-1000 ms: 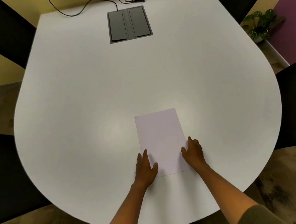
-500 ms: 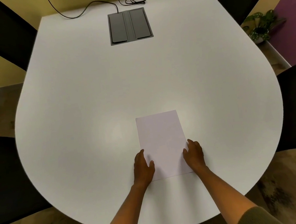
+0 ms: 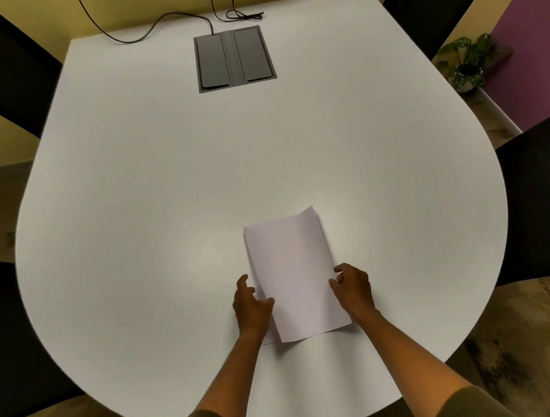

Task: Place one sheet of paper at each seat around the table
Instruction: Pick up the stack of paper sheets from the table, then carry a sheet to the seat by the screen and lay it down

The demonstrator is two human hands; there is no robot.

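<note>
A small stack of white paper (image 3: 270,338) lies on the white table (image 3: 164,185) near its front edge. The top sheet (image 3: 295,273) is raised off the stack and skewed a little, its far corner curling up. My left hand (image 3: 251,306) is at the stack's left edge with the thumb pressed on the paper. My right hand (image 3: 353,286) is at the right edge, fingers curled around the top sheet's side. No other sheet lies anywhere on the table.
A grey power box (image 3: 235,58) is set into the far end of the table, with black cables (image 3: 149,30) behind it. Black chairs stand at near left (image 3: 0,335), right (image 3: 549,208), far left (image 3: 1,66) and far right (image 3: 431,1). A potted plant (image 3: 468,62) is on the floor at right.
The paper lay flat under both hands before. Now the top sheet has lifted and turned slightly off the stack, and both hands' fingers have curled in at its edges.
</note>
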